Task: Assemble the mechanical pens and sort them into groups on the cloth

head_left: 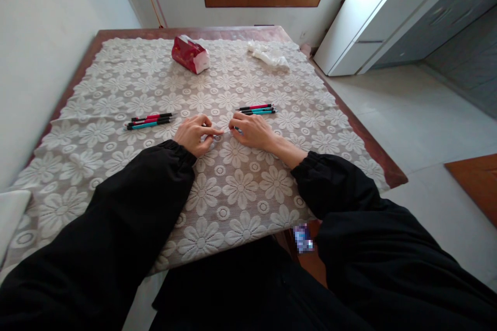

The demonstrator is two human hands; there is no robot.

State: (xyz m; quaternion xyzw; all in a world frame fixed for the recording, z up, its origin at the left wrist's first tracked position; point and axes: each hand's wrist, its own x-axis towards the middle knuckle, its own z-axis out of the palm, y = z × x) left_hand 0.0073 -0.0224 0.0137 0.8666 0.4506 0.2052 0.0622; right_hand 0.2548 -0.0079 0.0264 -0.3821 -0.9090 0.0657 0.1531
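My left hand rests on the patterned tablecloth, index finger stretched toward the other hand and thumb curled beneath it. A dark bit shows among its fingers, too small to name. Close by on the right, my right hand is closed in a pinch, a small dark-bluish piece just visible at the fingertips. Between the two hands is a thin pale bit that I cannot make out. Several red, black and teal pens lie left of my left hand. A second group of pens lies just beyond my right hand.
Farther back on the table sit a red soft packet and a crumpled white plastic bag or wrapper. The wooden table edge runs along the right. Beyond it stand a white fridge and grey cabinets.
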